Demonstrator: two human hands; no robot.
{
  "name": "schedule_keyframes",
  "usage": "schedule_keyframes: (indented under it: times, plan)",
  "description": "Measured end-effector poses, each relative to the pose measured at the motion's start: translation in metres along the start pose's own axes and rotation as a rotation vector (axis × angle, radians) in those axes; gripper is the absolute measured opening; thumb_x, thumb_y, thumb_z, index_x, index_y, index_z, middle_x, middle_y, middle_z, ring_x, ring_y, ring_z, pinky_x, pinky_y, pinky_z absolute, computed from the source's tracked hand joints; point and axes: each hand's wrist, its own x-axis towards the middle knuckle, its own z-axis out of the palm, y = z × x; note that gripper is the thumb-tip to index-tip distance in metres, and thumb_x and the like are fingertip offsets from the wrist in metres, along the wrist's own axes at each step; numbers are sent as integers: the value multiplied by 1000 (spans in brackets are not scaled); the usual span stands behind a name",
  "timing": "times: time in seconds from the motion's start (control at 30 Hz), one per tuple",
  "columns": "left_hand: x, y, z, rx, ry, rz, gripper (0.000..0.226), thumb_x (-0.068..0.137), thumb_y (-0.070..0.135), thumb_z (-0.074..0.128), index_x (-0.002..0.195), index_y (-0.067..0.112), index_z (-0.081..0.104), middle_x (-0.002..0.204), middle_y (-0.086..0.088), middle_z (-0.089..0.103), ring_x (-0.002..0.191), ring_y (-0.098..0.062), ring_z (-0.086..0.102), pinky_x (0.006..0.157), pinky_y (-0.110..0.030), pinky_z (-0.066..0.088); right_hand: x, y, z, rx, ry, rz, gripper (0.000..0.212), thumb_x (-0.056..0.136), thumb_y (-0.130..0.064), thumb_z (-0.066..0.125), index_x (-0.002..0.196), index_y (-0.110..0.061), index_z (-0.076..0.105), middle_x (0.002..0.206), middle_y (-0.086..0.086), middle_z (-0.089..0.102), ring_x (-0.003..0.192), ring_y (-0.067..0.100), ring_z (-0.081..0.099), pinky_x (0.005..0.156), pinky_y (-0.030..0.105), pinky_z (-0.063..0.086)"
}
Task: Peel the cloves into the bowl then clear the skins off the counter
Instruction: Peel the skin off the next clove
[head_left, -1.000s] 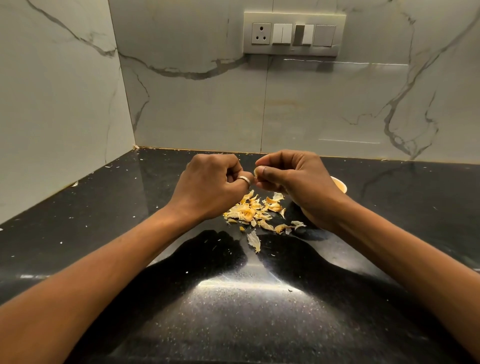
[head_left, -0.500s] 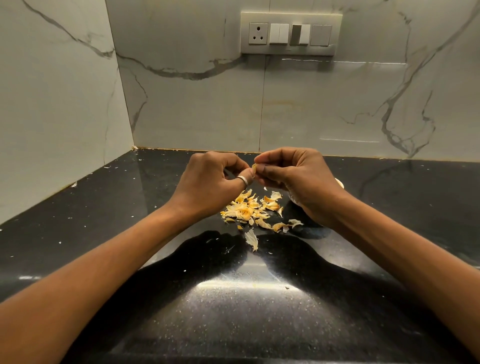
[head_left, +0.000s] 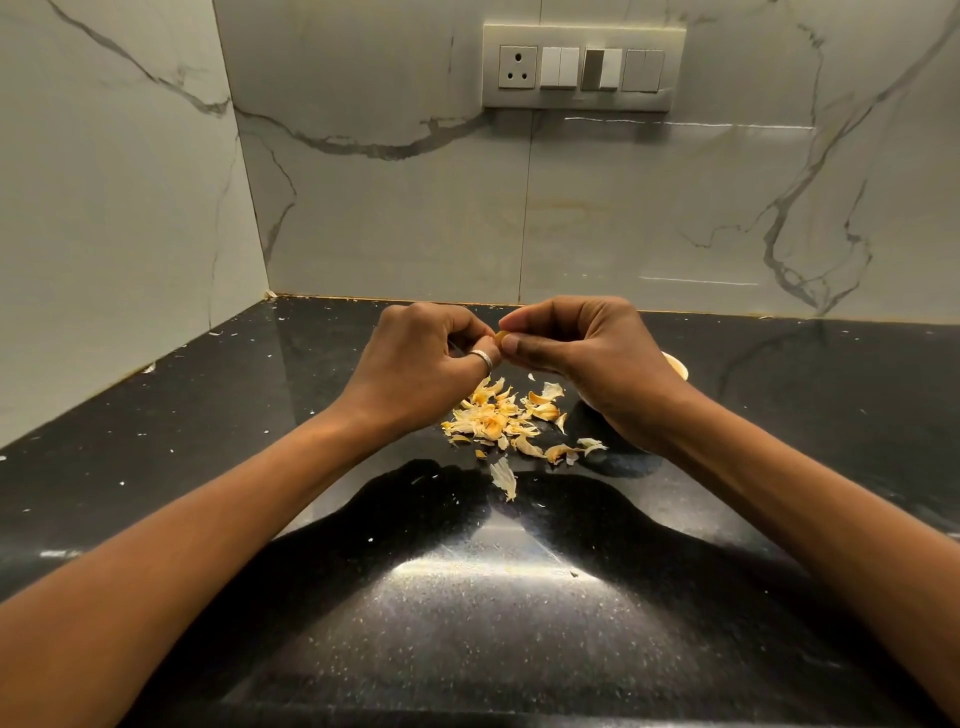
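Head view, the only one. Risks first. The clove (head_left: 501, 338) is tiny and held up above the counter (head_left: 208, 441), between both hands and not over the bowl (head_left: 678, 365). If a fingertip slips on the dry skin, I judge the clove pops out and lands in the skins (head_left: 496, 415) right below. It is the same yellow as they are, so it would be hard to pick out again.

The bowl sits behind my right hand (head_left: 587, 358), with only a sliver of rim showing and my wrist close in front of it. A careless swing to drop the clove in could knock it. The skins are light and loose, and one stray flake (head_left: 504, 478) lies apart, nearer me. A fast sweep would likely scatter them rather than gather them. White specks lie all over the counter too, easy to miss when clearing.

Pose. Left hand (head_left: 415, 364): back of hand up, fingers curled in. The finger with the ring (head_left: 483, 358) is tipped against the clove's left end, pinching it. I cannot tell what the hidden fingers do underneath.

Right hand: knuckles up, thumb and forefinger closed on the clove's right end, other fingers folded behind. Both wrists are lifted off the counter, and the forearms come in from the lower corners to meet at centre. Step as I read it: peeling, with clearing not yet begun.
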Motion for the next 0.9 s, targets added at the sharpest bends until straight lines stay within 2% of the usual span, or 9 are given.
schedule_keyframes:
  times: [0.23, 0.4, 0.6, 0.9]
  plan:
    - [0, -1, 2, -7, 9, 13, 14, 91, 27, 73, 86, 14, 76, 64, 19, 60, 57, 4, 56, 52, -7, 38, 0, 2, 0, -41, 2, -35, 19, 89, -3, 68, 108, -3, 71, 99, 9, 75, 91, 16, 74, 80, 23, 58]
    - [1, 1, 1, -68, 26, 6, 18, 89, 30, 75, 92, 12, 76, 71, 15, 66, 60, 3, 61, 55, -10, 46, 0, 2, 1, -81, 14, -38, 18, 91, -4, 67, 108, -1, 70, 97, 11, 74, 83, 12, 73, 74, 20, 57]
    - [2, 3, 0, -221, -25, -45, 21, 87, 28, 75, 98, 9, 74, 73, 3, 70, 56, -6, 62, 53, -23, 56, 0, 1, 0, 2, 10, -2, 18, 90, -2, 66, 107, 0, 69, 96, 13, 74, 78, 12, 73, 71, 19, 58]
    - [4, 0, -2, -276, -78, -100, 18, 87, 26, 76, 94, 10, 72, 69, 7, 66, 52, -3, 60, 49, -18, 51, -1, -1, 0, 59, -17, 23, 15, 90, -1, 64, 105, 1, 68, 90, 10, 75, 76, 12, 73, 69, 19, 57]
